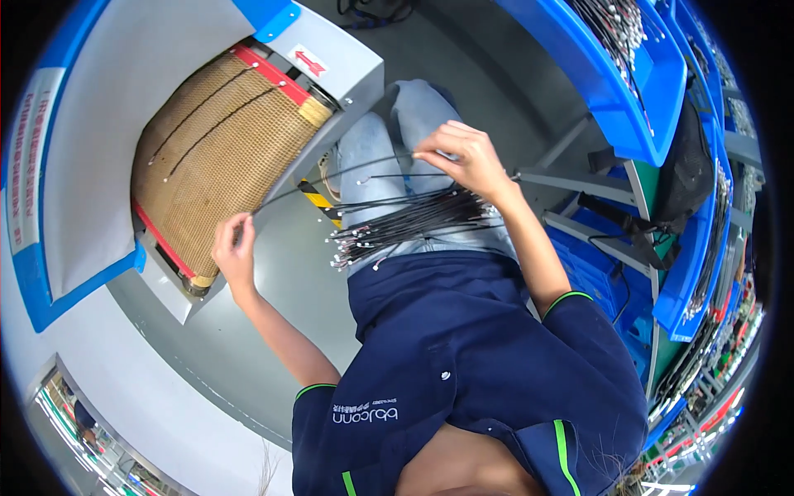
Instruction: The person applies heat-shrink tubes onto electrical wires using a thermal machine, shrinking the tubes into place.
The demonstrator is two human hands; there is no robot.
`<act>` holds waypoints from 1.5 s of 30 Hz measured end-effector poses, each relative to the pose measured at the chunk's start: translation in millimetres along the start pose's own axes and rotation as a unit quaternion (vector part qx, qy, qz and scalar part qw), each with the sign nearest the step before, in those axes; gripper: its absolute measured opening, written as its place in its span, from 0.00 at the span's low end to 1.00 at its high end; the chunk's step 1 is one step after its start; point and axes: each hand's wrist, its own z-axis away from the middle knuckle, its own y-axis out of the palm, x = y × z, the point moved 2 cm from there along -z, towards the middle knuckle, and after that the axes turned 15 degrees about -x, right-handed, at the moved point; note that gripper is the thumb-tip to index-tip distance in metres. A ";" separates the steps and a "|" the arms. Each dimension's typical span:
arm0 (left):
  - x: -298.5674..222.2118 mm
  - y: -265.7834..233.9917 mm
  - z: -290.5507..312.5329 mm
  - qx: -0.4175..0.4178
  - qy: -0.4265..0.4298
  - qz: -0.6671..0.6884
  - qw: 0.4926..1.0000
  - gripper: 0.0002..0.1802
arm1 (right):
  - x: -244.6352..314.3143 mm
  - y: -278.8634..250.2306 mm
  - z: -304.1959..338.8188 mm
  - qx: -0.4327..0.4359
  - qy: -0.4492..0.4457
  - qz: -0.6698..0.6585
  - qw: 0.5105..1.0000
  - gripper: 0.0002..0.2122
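A thin black cable [339, 175] is stretched taut between my two hands above my lap. My left hand [235, 248], beside the near edge of the conveyor belt, pinches one end of it. Higher up and to the right, my right hand [463, 157] pinches the other end. A thick bunch of black cables [413, 221] with small white connectors lies across my thighs, just below my right hand. On the mesh conveyor belt [248, 149] to the left, two black cables [195, 107] rest apart, roughly side by side. The fingertips hide the ends of the held cable.
A white and blue housing [91, 157] surrounds the belt's far side, and a white metal frame [351, 70] borders its end. Blue bins [616, 99] with more cables stand at the right, on a rack with grey bars [579, 183]. Yellow-black tape [318, 198] marks the floor.
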 end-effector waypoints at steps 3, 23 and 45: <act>27.2 -34.6 -40.3 -0.058 0.028 -0.015 0.998 0.05 | 32.4 33.9 -43.4 -0.028 -0.022 -0.024 0.999 0.04; 53.8 -115.8 -122.1 -0.133 -0.161 0.381 0.901 0.27 | 137.4 123.1 -129.0 0.007 0.094 -0.190 0.977 0.18; -134.1 40.8 60.9 -0.060 -0.154 0.555 0.815 0.25 | 138.7 100.7 51.3 0.202 0.554 -0.621 0.517 0.20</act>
